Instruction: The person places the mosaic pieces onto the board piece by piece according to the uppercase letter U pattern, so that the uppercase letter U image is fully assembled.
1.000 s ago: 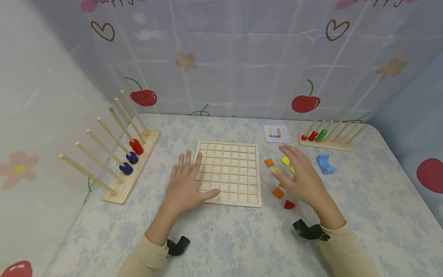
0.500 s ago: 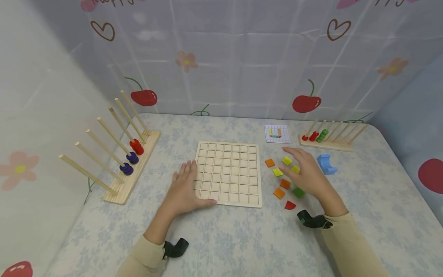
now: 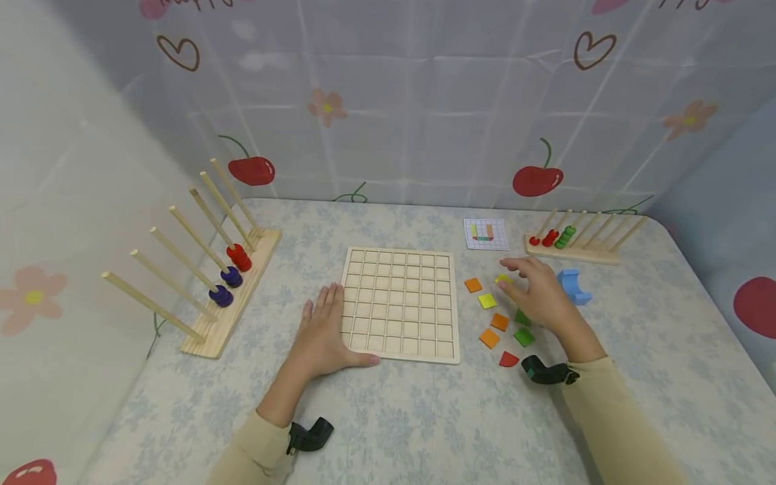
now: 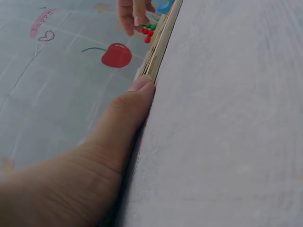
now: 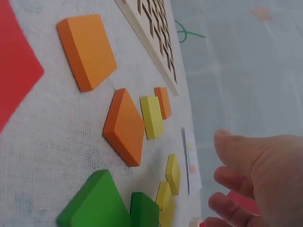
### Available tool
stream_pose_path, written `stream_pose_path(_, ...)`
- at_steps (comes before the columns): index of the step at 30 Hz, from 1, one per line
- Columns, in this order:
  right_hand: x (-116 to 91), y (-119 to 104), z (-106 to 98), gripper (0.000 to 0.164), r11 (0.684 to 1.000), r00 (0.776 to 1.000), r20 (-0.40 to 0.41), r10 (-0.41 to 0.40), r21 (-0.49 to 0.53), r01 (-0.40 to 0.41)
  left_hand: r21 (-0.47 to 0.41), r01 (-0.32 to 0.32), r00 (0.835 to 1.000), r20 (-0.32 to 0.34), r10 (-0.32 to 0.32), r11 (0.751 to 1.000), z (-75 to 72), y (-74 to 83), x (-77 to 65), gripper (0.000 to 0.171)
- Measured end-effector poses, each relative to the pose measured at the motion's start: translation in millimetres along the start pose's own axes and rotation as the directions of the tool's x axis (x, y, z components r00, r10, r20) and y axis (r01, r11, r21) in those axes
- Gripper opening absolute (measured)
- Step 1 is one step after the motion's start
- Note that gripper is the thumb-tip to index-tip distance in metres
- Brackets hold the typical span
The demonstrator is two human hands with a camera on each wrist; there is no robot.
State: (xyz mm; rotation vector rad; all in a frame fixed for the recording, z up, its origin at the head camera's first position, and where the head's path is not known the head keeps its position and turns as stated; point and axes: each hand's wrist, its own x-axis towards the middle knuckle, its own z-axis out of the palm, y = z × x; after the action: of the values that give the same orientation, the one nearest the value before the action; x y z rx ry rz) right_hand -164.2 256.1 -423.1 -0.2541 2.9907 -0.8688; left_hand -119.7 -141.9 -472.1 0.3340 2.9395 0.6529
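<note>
- The pale wooden grid board (image 3: 395, 303) lies flat on the worktop (image 3: 418, 424), and the loose flat tiles are scattered just beside its right edge.
- The left hand (image 3: 321, 337) is at the board's near left corner, its fingers extended along the left edge and its thumb touching the near edge; it grips no tile.
- The right hand (image 3: 539, 291) is over the far part of the tile group, to the right of the board. Its thumb and fingers stand apart, with nothing pinched between them.
- The key relation: a yellow tile (image 3: 502, 278), right of the board, shows below the gap between the right thumb and the other fingers. It looks about as long as wide, with no clear long axis. The right hand is much the nearer; the whole board lies between the tile and the left hand. Whether a fingertip touches this tile cannot be told, as the right hand partly covers it.
- Nearer the board lie an orange tile (image 3: 473, 285) and another yellow tile (image 3: 487, 301); a green tile (image 3: 524, 337) and a red piece (image 3: 508, 360) are right of its near half.
- Beyond the board's far right corner is a pattern card (image 3: 486, 234); farther right of the board sits a blue curved block (image 3: 572, 288).
- Left of the board, well apart, stands a peg rack (image 3: 261, 256).
</note>
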Motion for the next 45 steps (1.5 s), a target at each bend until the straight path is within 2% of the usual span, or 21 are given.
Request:
stream_pose_path(13,10.0,10.2,3.4,0.039,0.992,0.990,0.056,0.129,-0.027,-0.127,0.023,-0.016,0.999,-0.033,0.017,1.000,6.3,-2.5,1.7,0.156)
stream_pose_path(19,12.3,11.3,3.8,0.041,0.984,0.981,0.084,0.177,-0.051,-0.173,0.033,-0.019,0.999,-0.039,0.021,0.999,7.5,-3.0,1.6,0.154)
stream_pose_path(23,14.0,10.6,4.5,0.042,0.981,0.978,0.096,0.187,-0.077,-0.180,0.040,-0.017,0.999,-0.047,0.019,0.999,7.9,-3.7,1.1,0.153)
stream_pose_path(30,15.2,10.1,8.5,0.043,0.979,0.983,0.056,0.175,-0.113,-0.168,0.036,-0.025,0.998,-0.064,0.028,0.999,7.1,-2.0,0.0,0.152)
stream_pose_path(36,18.2,10.0,11.4,0.035,0.980,0.983,0.048,0.178,-0.094,-0.173,0.043,-0.025,0.998,-0.061,0.028,0.999,8.6,-3.3,0.4,0.152)
stream_pose_path(45,21.1,3.3,10.8,0.026,0.972,0.969,0.079,0.236,-0.036,-0.233,0.048,-0.028,0.998,-0.057,0.031,0.998,8.6,-4.5,0.9,0.152)
